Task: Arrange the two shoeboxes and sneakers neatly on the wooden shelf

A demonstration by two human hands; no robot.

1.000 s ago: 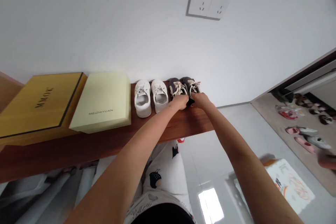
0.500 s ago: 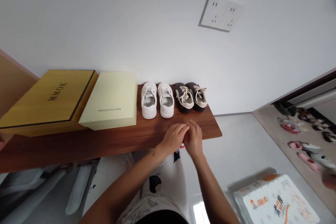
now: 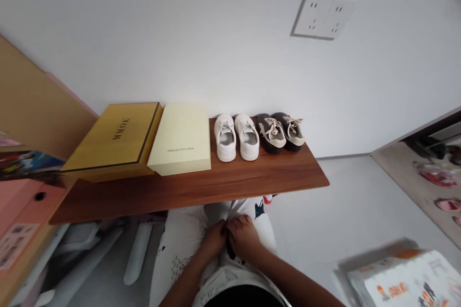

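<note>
My left hand [image 3: 215, 238] and my right hand [image 3: 244, 236] rest together in my lap, in front of the wooden shelf [image 3: 194, 187]. Their fingers are curled in and touch near the tips; I see nothing held in either. On the shelf a pair of white sneakers [image 3: 237, 138] stands side by side, heels toward me. To their right is a pair of dark shoes [image 3: 281, 134] with cream laces and heels. Left of the sneakers lie a pale yellow shoebox [image 3: 182, 136] marked MEIZHIYUAN and a mustard shoebox [image 3: 117, 136] marked MMOK, both lidded.
A pink box file [image 3: 30, 225] stands at the left by a tan panel [image 3: 34, 91]. A white plastic-wrapped pack [image 3: 410, 280] sits on the floor at lower right. More shoes [image 3: 448, 204] lie at the far right. Wall sockets [image 3: 322, 17] are above the shelf.
Both hands have drawn back from above the shelf's front edge down to my lap, still together. The view has shifted left, revealing the pink box file. The shoes and boxes have stayed in place.
</note>
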